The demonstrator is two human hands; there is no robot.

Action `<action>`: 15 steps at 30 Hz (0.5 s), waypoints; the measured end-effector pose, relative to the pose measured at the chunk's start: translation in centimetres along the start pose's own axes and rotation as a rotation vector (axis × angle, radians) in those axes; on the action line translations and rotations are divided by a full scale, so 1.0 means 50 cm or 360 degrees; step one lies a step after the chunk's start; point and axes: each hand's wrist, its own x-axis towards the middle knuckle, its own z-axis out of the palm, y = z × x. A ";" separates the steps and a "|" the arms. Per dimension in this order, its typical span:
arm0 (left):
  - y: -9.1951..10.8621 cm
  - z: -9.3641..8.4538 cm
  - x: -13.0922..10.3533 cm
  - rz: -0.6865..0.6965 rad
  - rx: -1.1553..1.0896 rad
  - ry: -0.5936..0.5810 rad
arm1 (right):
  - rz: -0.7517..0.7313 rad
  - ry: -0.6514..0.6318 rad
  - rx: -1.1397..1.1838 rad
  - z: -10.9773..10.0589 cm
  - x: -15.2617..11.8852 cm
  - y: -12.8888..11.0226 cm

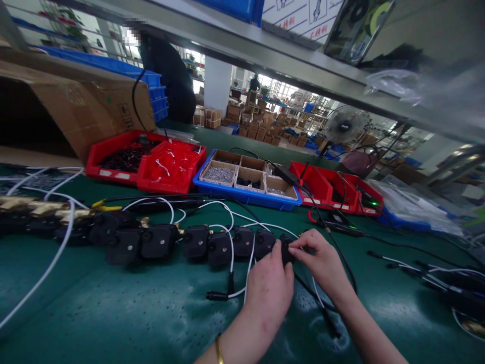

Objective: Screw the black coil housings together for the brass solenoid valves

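A row of black valve actuator boxes (196,242) with white cables lies across the bench, brass fittings showing behind several of them. At the row's right end, my left hand (268,283) is closed around the last black actuator box (287,247), its thumb and index finger at the front face. My right hand (318,258) pinches with thumb and index finger at that box's right side. Whatever is between those fingertips is too small or hidden to make out. Near my left wrist lies a white cable with a black connector (217,296).
Behind the row stand red bins (170,164) and a blue tray (246,194) of small parts in cardboard compartments. More red bins (322,187) are at the right. A large carton (102,106) sits at left. Cables (409,270) lie at right; a metal shelf beam (235,35) crosses above.
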 end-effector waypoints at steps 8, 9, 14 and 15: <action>-0.005 0.003 0.006 0.0007 -0.0007 -0.0005 | 0.0084 -0.0048 -0.0153 0.022 0.019 0.018; -0.005 0.002 0.006 0.0005 -0.0008 -0.0006 | 0.0097 -0.0057 -0.0157 0.023 0.021 0.019; -0.005 0.001 0.006 0.0021 -0.0027 -0.0013 | 0.0171 -0.0123 -0.0132 0.029 0.030 0.029; -0.006 0.001 0.006 0.0024 -0.0030 -0.0019 | 0.0190 -0.0136 -0.0115 0.030 0.032 0.031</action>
